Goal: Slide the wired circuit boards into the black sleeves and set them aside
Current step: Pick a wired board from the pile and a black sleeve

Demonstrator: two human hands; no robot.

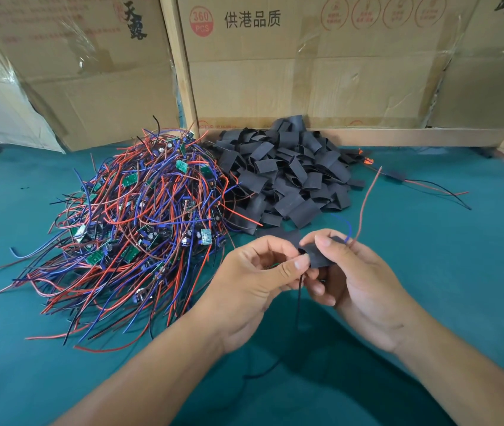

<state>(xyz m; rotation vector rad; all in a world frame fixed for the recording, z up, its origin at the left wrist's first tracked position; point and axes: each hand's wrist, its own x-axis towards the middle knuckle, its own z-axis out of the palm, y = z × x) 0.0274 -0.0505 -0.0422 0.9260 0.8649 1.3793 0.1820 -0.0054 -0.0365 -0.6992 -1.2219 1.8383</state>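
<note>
Now both hands work together in front of the pile of black sleeves (287, 176), above the green worktop (429, 272). The right hand (358, 287) pinches one black sleeve (318, 256) between thumb and fingers. The left hand (253, 290) has a closed grip on the board's black wire (300, 293) at the sleeve mouth. Left of the sleeve pile lies the heap of wired circuit boards (140, 226); behind it stand cardboard boxes (306, 63).
</note>
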